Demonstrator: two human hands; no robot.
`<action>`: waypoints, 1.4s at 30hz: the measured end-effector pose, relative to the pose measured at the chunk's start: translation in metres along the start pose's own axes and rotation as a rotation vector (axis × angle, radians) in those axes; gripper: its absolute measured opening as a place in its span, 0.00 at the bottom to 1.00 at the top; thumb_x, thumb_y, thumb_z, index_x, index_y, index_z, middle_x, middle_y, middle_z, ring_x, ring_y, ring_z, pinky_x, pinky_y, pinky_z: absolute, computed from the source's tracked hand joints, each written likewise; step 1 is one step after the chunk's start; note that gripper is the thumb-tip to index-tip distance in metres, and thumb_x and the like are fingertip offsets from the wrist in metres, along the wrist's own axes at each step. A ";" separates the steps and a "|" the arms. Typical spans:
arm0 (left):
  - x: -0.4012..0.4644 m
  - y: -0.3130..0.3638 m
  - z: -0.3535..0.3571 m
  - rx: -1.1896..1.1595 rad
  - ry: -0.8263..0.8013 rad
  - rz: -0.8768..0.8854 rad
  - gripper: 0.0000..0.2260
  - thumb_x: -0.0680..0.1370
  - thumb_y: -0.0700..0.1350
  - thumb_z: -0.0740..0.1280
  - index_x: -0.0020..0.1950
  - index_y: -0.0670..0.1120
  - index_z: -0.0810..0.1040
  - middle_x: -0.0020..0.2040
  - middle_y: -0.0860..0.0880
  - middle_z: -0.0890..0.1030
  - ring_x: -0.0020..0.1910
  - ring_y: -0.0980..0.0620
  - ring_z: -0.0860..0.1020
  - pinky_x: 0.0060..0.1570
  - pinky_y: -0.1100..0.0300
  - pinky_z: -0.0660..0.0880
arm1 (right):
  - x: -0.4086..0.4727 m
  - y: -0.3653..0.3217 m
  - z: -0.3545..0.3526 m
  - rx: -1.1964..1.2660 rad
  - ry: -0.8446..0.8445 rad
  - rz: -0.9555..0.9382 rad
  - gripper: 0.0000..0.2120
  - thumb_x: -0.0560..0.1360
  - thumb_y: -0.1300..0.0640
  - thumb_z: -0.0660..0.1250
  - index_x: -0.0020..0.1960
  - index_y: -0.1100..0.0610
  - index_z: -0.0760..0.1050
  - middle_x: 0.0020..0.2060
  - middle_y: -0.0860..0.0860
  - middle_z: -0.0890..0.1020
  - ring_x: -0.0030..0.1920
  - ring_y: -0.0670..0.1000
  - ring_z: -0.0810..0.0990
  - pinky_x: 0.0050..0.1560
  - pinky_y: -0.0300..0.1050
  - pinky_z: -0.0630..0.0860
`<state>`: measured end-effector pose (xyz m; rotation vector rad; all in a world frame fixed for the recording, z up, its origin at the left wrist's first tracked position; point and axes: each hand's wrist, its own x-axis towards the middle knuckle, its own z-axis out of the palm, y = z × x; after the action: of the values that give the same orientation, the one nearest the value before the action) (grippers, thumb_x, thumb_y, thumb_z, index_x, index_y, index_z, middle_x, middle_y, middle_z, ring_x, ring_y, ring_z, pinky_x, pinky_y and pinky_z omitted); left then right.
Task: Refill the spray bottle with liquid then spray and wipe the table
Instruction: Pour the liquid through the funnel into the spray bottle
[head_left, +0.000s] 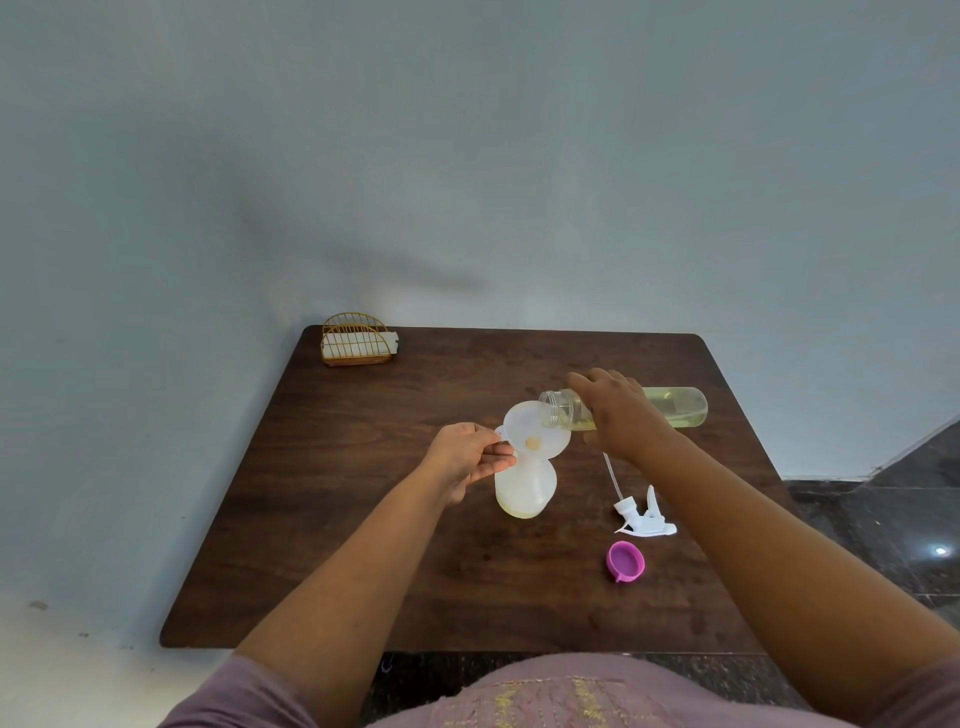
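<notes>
Refilling is underway: right hand (618, 410) fingers grip the tipped refill bottle (675, 408) over the funnel (535, 431), pinched by left hand (467, 457); spray bottle (524, 488) nearly empty; spraying, wiping remain.

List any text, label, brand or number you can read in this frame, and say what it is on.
None can be read.
Spray bottle: plain, no label shows.
Refill bottle: clear, no print shows.
Trigger head, pink cap, funnel: unmarked.
Napkin holder: no writing.

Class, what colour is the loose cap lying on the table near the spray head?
Purple-pink; the cap shows best in the head view, the only one.
</notes>
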<state>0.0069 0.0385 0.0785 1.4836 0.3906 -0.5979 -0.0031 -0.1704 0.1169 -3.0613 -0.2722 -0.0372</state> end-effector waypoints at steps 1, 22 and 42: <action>0.000 0.000 0.000 0.000 0.000 -0.002 0.06 0.79 0.38 0.67 0.52 0.37 0.81 0.47 0.40 0.85 0.46 0.47 0.85 0.50 0.55 0.82 | 0.000 0.000 0.000 -0.001 0.000 0.001 0.29 0.67 0.60 0.73 0.65 0.53 0.67 0.52 0.53 0.75 0.55 0.54 0.73 0.60 0.49 0.68; -0.002 0.000 -0.001 -0.012 -0.009 0.000 0.06 0.79 0.38 0.67 0.53 0.37 0.80 0.47 0.39 0.84 0.45 0.47 0.84 0.47 0.57 0.83 | 0.001 0.000 -0.001 -0.011 -0.013 0.001 0.28 0.67 0.60 0.72 0.65 0.52 0.67 0.52 0.52 0.74 0.55 0.53 0.73 0.60 0.48 0.68; -0.002 0.002 0.000 -0.019 -0.010 -0.009 0.06 0.79 0.38 0.66 0.53 0.37 0.80 0.46 0.39 0.85 0.44 0.47 0.85 0.44 0.57 0.83 | 0.003 0.002 0.001 -0.007 -0.011 -0.001 0.28 0.67 0.60 0.73 0.64 0.52 0.68 0.50 0.52 0.74 0.54 0.53 0.73 0.59 0.49 0.69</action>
<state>0.0064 0.0392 0.0816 1.4608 0.3951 -0.6071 0.0005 -0.1713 0.1159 -3.0696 -0.2750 -0.0211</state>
